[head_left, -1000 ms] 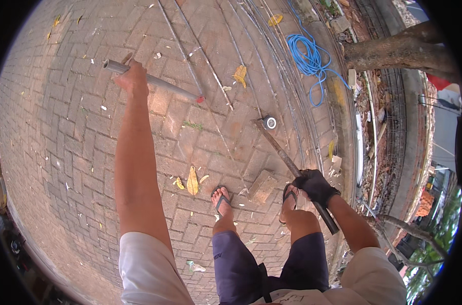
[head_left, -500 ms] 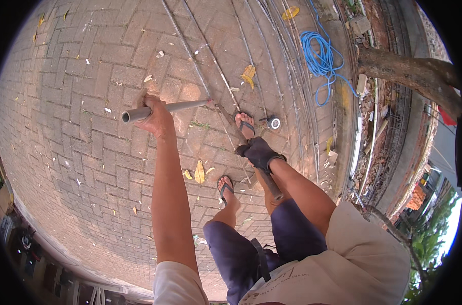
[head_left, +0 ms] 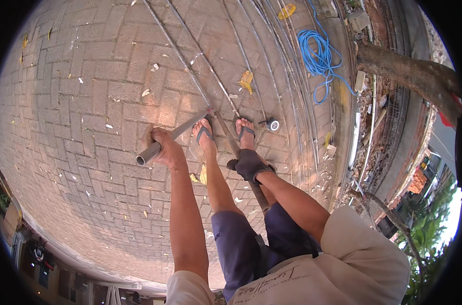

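My bare left hand (head_left: pixel 166 150) is closed round a grey pipe (head_left: pixel 190 125), whose hollow near end shows below it. That pipe slants away to a small red spot where its far end meets, or nearly meets, a dark metal bar (head_left: pixel 226 128). My right hand (head_left: pixel 249 165), in a black glove, grips this bar, which runs down behind the wrist. Both sandalled feet (head_left: pixel 204 129) stand side by side at the far ends of the two. Beside the right foot lies a small dark round object with a white ring (head_left: pixel 273 125).
Long thin rods (head_left: pixel 180 56) lie along the brick paving (head_left: pixel 88 132). A coiled blue hose or cord (head_left: pixel 315 53) is by the right edge. A tree trunk (head_left: pixel 404 76), rubble, white pipes and a concrete channel border that side; a branch (head_left: pixel 396 218) is low at the right.
My left hand has come down and rightward with the pipe. My right hand has moved leftward and up with the bar. My feet have stepped forward and closer together.
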`<action>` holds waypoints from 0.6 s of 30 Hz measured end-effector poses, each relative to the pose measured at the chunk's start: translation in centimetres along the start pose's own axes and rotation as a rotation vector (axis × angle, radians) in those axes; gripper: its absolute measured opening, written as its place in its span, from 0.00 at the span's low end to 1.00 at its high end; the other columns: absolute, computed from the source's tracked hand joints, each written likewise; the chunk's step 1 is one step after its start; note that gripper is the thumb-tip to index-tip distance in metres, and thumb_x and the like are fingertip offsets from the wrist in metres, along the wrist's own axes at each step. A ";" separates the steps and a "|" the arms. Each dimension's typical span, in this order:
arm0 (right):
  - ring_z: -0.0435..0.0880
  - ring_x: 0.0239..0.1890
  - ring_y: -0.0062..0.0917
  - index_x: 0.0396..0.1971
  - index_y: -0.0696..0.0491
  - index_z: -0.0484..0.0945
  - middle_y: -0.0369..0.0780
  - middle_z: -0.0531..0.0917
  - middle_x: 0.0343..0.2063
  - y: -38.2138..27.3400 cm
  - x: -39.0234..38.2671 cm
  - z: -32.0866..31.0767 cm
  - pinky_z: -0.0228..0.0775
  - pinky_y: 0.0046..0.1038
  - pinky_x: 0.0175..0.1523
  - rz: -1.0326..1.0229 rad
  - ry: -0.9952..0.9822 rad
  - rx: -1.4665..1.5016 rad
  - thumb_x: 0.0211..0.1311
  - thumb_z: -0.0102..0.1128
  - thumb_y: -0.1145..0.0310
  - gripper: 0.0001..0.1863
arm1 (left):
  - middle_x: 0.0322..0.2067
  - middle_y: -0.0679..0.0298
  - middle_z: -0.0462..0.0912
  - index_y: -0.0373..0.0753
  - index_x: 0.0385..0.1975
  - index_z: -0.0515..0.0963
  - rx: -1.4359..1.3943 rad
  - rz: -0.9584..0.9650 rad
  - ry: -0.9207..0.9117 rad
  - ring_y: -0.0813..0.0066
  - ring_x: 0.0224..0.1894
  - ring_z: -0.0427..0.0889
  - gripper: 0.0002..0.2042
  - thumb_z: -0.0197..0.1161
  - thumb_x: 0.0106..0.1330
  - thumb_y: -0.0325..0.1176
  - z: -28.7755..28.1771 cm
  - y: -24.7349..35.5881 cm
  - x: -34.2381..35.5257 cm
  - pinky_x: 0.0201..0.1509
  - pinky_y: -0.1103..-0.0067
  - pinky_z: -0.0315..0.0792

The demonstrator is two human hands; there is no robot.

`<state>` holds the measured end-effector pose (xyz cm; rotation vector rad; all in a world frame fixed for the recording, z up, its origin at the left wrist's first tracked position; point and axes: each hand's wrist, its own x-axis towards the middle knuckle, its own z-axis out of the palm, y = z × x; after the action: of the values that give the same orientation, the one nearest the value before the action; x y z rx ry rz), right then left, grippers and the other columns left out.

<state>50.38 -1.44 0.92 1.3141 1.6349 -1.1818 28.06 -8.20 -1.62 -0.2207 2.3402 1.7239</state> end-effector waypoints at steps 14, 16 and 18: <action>0.85 0.45 0.52 0.38 0.61 0.81 0.58 0.85 0.36 0.3 -0.7 2.2 0.77 0.46 0.49 0.008 0.004 0.109 0.56 0.72 0.51 0.25 | 0.32 0.58 0.76 0.30 0.46 0.75 0.072 0.153 -0.051 0.74 0.30 0.77 0.08 0.50 0.73 0.22 0.5 -0.6 -0.1 0.28 0.80 0.75; 0.85 0.45 0.52 0.38 0.61 0.81 0.58 0.85 0.35 1.4 -1.6 3.1 0.77 0.46 0.49 -0.021 0.040 0.121 0.56 0.72 0.50 0.26 | 0.30 0.59 0.76 0.30 0.46 0.75 0.072 0.105 -0.015 0.74 0.30 0.76 0.09 0.50 0.74 0.24 0.7 -0.3 -0.1 0.29 0.78 0.73; 0.85 0.46 0.53 0.39 0.61 0.81 0.58 0.85 0.37 1.9 -1.7 4.0 0.76 0.47 0.51 -0.029 0.033 0.122 0.55 0.72 0.49 0.28 | 0.28 0.60 0.77 0.30 0.48 0.75 0.086 0.042 0.019 0.75 0.29 0.74 0.10 0.49 0.76 0.27 0.9 0.1 -0.1 0.32 0.76 0.71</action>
<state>52.54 -5.69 0.76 1.3968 1.6319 -1.3011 28.20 -7.31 -1.71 -0.1749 2.4429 1.6428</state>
